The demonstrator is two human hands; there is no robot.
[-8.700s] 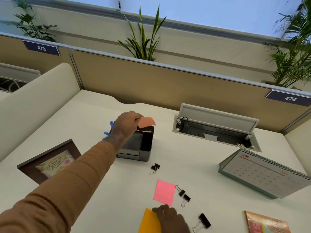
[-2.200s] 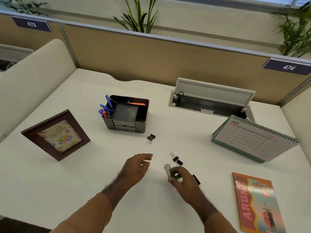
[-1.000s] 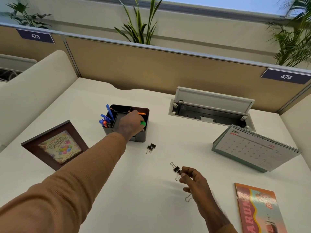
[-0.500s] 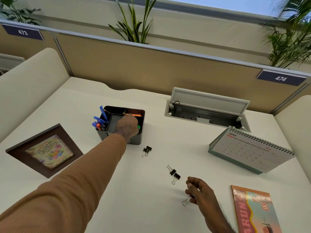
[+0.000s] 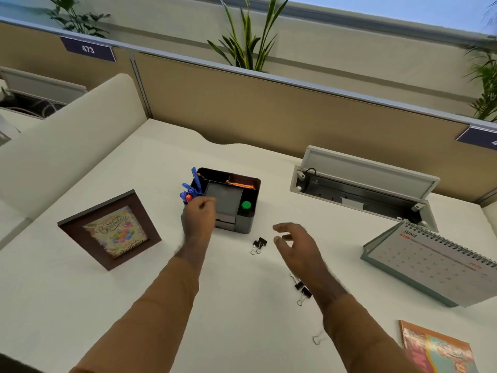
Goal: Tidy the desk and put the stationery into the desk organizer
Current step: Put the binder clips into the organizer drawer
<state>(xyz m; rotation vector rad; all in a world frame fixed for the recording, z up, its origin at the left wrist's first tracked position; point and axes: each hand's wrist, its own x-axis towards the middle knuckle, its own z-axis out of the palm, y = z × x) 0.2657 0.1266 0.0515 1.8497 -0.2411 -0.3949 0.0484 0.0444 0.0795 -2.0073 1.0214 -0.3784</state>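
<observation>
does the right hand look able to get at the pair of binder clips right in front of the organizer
Probably yes. The right hand hovers open just right of the binder clips, with bare desk between them; the left hand and the desk organizer sit off to the side.

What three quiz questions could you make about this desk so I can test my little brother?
1. True or false: the green-capped item stands inside the desk organizer.
2. Which lies closest to the right hand? A) picture frame B) binder clip C) calendar
3. Fill in: the blue pens sit in the organizer's ____ side compartment, as the camera sees it.

Key: 1 true; 2 B; 3 left.
</observation>
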